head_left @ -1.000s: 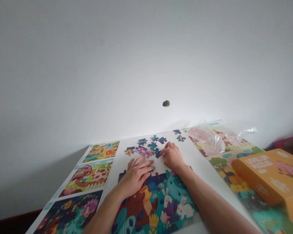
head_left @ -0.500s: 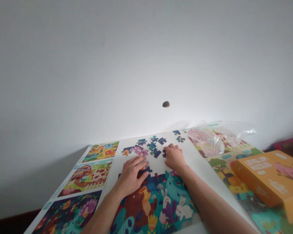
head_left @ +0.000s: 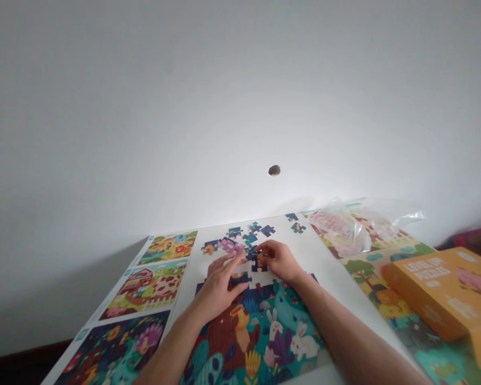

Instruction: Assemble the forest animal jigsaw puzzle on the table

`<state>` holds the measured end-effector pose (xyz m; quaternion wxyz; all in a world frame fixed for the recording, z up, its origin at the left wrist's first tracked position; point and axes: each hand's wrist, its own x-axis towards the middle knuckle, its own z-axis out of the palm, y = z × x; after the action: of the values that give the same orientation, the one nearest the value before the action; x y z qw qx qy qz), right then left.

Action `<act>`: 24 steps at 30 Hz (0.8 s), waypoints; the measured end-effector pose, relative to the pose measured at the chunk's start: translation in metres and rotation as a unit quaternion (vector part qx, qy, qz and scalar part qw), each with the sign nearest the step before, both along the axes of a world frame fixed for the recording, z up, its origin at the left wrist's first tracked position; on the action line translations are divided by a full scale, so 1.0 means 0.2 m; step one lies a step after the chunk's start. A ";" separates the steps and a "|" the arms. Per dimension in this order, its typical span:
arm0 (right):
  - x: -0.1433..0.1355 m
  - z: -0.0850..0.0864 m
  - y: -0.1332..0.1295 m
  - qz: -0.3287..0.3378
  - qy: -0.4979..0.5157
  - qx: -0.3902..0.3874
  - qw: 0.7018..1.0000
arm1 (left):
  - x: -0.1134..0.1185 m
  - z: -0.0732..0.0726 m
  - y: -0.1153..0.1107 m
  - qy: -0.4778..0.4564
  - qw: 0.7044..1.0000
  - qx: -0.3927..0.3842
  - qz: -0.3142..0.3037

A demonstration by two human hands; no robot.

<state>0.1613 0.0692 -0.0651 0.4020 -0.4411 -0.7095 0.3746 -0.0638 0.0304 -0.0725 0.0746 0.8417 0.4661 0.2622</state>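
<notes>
A partly joined jigsaw puzzle (head_left: 260, 326) with rabbits and a bear lies in front of me. My right hand (head_left: 279, 259) pinches a dark blue puzzle piece (head_left: 257, 262) just above the puzzle's top edge. My left hand (head_left: 221, 280) rests over the puzzle's upper left, fingers stretched and apart, the index finger pointing toward the loose pieces. Under its fingers a dark piece (head_left: 240, 278) is partly covered. Beyond both hands lie several loose pieces, among them a pink-purple one (head_left: 229, 245) and a dark blue one (head_left: 268, 231).
On the left is a sheet with printed pictures (head_left: 152, 289). At the right stand an orange puzzle box (head_left: 444, 289) and a crumpled clear plastic bag (head_left: 348, 230) on a colourful printed sheet (head_left: 361, 272). A white wall (head_left: 240, 107) with a small hole (head_left: 274, 170) rises behind the table.
My right hand has moved left and nearer the puzzle, bringing a dark blue piece with it. My left hand has shifted slightly, its index finger now more extended.
</notes>
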 end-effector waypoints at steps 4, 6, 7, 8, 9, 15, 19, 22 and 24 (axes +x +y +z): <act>-0.03 -0.04 0.01 0.068 0.081 -0.082 0.991 | 0.01 0.00 0.00 -0.009 1.000 -0.006 -0.001; -0.04 -0.05 0.01 0.083 0.077 -0.081 0.990 | 0.01 0.01 0.00 -0.010 1.000 -0.001 0.003; -0.04 -0.05 0.01 0.088 0.075 -0.077 0.990 | 0.01 0.01 0.00 -0.011 1.000 0.000 0.004; -0.04 -0.06 0.00 0.090 0.073 -0.070 0.991 | 0.01 0.01 0.00 -0.013 1.000 -0.001 0.003; -0.04 -0.05 0.00 0.089 0.069 -0.062 0.992 | 0.01 0.02 0.00 -0.016 1.000 -0.002 0.002; -0.02 0.00 -0.02 0.049 -0.044 0.008 0.998 | 0.03 0.03 -0.02 -0.045 0.999 -0.014 0.009; 0.00 0.01 -0.01 0.048 -0.108 0.018 0.993 | 0.03 0.04 -0.02 -0.050 0.998 -0.022 0.004; 0.00 0.00 -0.01 0.048 -0.119 0.027 0.991 | 0.04 0.05 -0.03 -0.049 0.999 -0.016 -0.001; 0.01 -0.01 -0.01 0.051 -0.121 0.027 0.991 | 0.04 0.06 -0.04 -0.046 0.999 -0.012 -0.005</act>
<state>0.1624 0.0679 -0.0664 0.3052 -0.4351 -0.7845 0.3195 -0.0560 0.0233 -0.0600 0.1077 0.8300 0.4612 0.2945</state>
